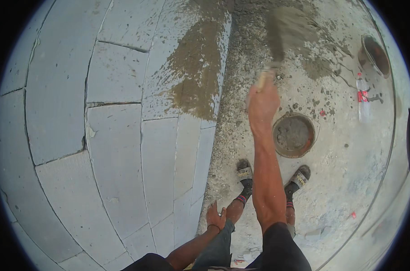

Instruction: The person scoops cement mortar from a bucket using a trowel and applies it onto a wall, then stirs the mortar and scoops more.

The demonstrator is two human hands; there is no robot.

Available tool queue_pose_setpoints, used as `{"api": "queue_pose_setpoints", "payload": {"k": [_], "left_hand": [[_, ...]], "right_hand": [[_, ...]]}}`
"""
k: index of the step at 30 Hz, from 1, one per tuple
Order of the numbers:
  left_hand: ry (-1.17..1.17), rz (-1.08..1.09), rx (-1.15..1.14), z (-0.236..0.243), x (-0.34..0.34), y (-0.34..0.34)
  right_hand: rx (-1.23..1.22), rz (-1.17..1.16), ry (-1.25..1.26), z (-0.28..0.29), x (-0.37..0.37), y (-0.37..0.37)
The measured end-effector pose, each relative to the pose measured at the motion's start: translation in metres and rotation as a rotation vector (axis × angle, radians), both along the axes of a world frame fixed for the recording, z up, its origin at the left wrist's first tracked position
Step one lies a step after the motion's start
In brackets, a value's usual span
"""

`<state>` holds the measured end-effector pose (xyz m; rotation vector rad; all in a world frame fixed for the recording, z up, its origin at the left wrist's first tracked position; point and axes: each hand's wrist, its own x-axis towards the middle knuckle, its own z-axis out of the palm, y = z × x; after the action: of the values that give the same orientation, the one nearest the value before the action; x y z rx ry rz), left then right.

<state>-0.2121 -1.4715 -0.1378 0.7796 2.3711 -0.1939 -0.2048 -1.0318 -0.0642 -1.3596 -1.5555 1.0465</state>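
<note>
My right hand [264, 104] reaches far forward, closed around the pale handle of a trowel [275, 40]. The trowel's long grey blade is smeared by motion and points away from me, over the mortar-strewn floor beside the wall. Close to my knee, my left hand [216, 216] hangs by the foot of the wall with its fingers loosely stretched and nothing visible in it. Wet brown mortar [198, 72] is spread over the lower far part of the pale block wall [114, 158]. A round bucket of mortar [294, 134] stands in front of my feet.
Another bucket [375, 55] is tilted at the far right, with a clear plastic bottle [363, 98] with a red label near it. Wet mortar [295, 25] covers the floor at the far end. A dark cable [391, 144] runs along the right. My sandalled feet [299, 175] stand behind the near bucket.
</note>
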Motion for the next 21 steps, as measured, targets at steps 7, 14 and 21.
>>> {"api": "queue_pose_setpoints", "payload": {"k": [7,14,21], "left_hand": [[0.054,-0.01,-0.032,0.004,-0.008,-0.016],[-0.033,-0.008,-0.038,0.002,0.01,-0.005],[-0.052,0.056,0.038,-0.002,0.013,-0.01]], "right_hand": [[-0.364,0.489,0.231,-0.033,0.019,-0.22],[-0.451,0.142,-0.336,-0.153,0.201,-0.216],[-0.271,0.101,-0.728,-0.309,0.266,-0.107]]}}
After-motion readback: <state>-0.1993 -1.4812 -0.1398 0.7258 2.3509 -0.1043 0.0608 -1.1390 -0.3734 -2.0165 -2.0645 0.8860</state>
